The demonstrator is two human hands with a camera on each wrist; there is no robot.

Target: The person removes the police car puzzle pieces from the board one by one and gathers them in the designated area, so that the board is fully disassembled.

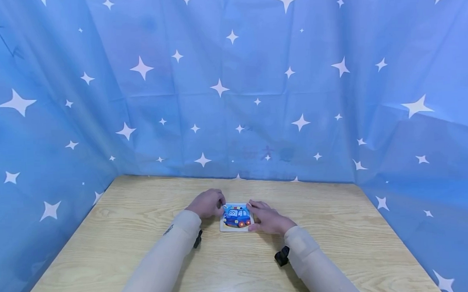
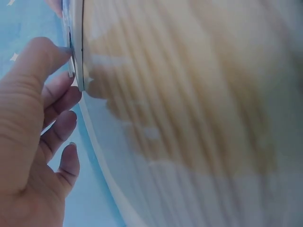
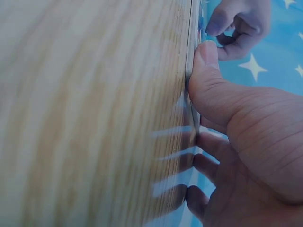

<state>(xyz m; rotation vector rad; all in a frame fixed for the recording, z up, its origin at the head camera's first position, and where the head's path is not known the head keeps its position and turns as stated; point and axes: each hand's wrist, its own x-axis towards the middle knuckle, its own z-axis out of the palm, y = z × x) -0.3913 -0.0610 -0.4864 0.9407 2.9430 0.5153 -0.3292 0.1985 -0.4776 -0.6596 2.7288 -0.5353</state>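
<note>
A small flat picture puzzle with a pale border lies on the table, showing a blue cartoon car with eyes and red wheels. My left hand is at its far left corner. There the thumb and index finger pinch a thin puzzle piece, seen edge-on beside the board's edge in the left wrist view. The right hand grips the puzzle's right side, thumb at the near corner and fingers toward the far one. In the right wrist view its thumb presses along the board's edge.
The light wood-grain table stretches around the puzzle on all sides. Blue curtains with white stars hang behind it and along both sides. A black wrist strap part sticks out below the right wrist.
</note>
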